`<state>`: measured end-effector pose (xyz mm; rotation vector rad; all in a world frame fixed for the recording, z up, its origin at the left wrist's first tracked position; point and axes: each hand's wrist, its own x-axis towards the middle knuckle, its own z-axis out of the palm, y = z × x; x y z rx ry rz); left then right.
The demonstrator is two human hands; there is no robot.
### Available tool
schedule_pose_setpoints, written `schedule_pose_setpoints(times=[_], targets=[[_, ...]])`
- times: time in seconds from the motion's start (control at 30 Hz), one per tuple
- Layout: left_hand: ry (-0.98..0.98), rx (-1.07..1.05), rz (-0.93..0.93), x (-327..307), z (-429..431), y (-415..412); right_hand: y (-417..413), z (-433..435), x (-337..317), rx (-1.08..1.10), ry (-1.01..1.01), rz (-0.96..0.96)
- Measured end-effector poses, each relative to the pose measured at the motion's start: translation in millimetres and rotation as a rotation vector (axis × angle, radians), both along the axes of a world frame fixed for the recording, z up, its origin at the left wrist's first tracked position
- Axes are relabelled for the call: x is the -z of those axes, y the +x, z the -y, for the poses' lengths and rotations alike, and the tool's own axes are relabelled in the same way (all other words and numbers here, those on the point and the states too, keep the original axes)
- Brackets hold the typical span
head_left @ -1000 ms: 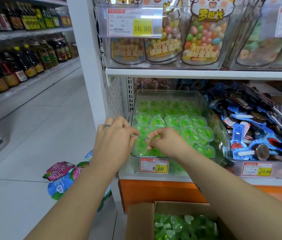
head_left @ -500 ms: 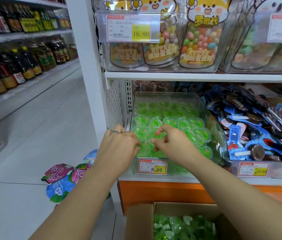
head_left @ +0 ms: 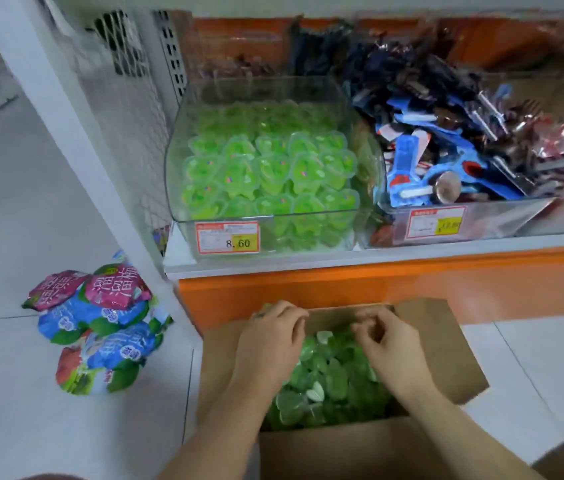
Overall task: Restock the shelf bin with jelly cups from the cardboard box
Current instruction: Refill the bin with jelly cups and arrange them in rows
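A clear shelf bin [head_left: 178, 188] on the low shelf holds several green jelly cups [head_left: 273, 168] stacked in rows. Below it on the floor stands an open cardboard box [head_left: 446, 358] with more green jelly cups [head_left: 329, 382] loose inside. My left hand [head_left: 270, 341] is at the box's far left, its fingers curled down over the cups. My right hand [head_left: 387, 344] hovers over the cups at the far right with its fingers bent. Blur hides whether either hand holds a cup.
A price tag [head_left: 226, 237] reading 8.60 is on the bin's front. A neighbouring bin [head_left: 481, 220] to the right holds blue and dark packets. Snack bags [head_left: 100, 323] are piled on the floor at the left, beside the white shelf post [head_left: 66, 133]. An orange base panel [head_left: 342, 282] is behind the box.
Both hands have dropped from the front of the shelf bin down into the cardboard box. My head has tilted down, so the upper shelf is out of view.
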<state>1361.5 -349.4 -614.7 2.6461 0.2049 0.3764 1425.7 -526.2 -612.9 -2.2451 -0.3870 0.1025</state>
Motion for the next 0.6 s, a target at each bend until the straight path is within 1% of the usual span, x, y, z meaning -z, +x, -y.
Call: schedule_pose_setpoints(times=[0.07,0.2,0.3,0.37,0.43,0.5,0.53,0.6], targets=[[-0.142,-0.063,-0.224,28.2,8.8,2.2,-0.1,18.4,34.1,-0.005,-0.117,-0.177],[-0.231,-0.079,-0.629,72.1,19.1,12.8,1.1,36.8,80.2,-0.027,-0.212,-0.514],[-0.327,-0.069,-0.895,102.2,23.7,19.9,9.5,35.9,98.4,-0.051,-0.326,-0.634],[-0.418,-0.042,-0.991,124.7,25.2,20.8,17.9,30.2,104.4,-0.127,-0.402,-0.677],[-0.497,-0.03,-1.055,144.2,28.5,16.4,23.5,23.9,104.3,-0.25,-0.501,-0.696],[-0.511,-0.05,-1.126,157.8,31.4,13.0,27.6,21.9,107.3,-0.309,-0.493,-0.705],[-0.517,-0.074,-1.125,164.7,32.1,12.1,28.8,21.8,110.5,-0.311,-0.474,-0.714],[-0.574,-0.115,-1.066,171.8,33.4,12.7,29.8,21.0,118.4,-0.281,-0.419,-0.747]])
